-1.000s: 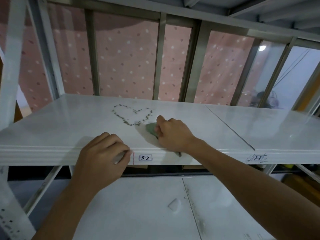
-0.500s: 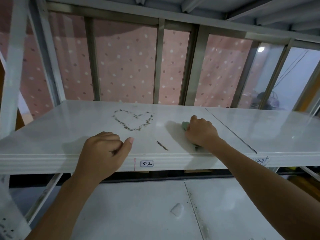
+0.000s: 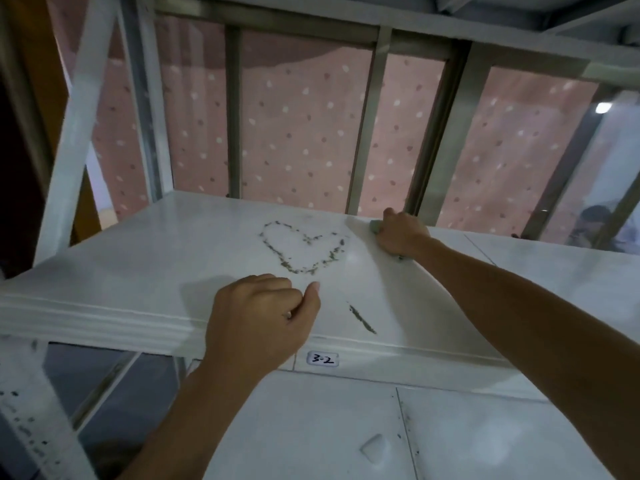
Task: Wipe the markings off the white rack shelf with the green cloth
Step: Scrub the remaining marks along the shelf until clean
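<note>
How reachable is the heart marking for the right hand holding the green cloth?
Probably yes: the right hand grips the green cloth just right of the heart marking, bare shelf between; the left hand rests at the front edge, outside that path.

hands (image 3: 258, 317) (image 3: 403, 233) 2 | cloth (image 3: 374, 226) 1 | markings (image 3: 311, 270) 2 (heart (image 3: 273, 249), streak (image 3: 362, 318)) | label (image 3: 323, 359) 1

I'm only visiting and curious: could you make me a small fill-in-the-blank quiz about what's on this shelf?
The right hand grips a ____ cloth near the back of the shelf. The large marking is drawn in the shape of a ____. The label on the front edge reads ____.
Missing words: green; heart; 3-2.
</note>
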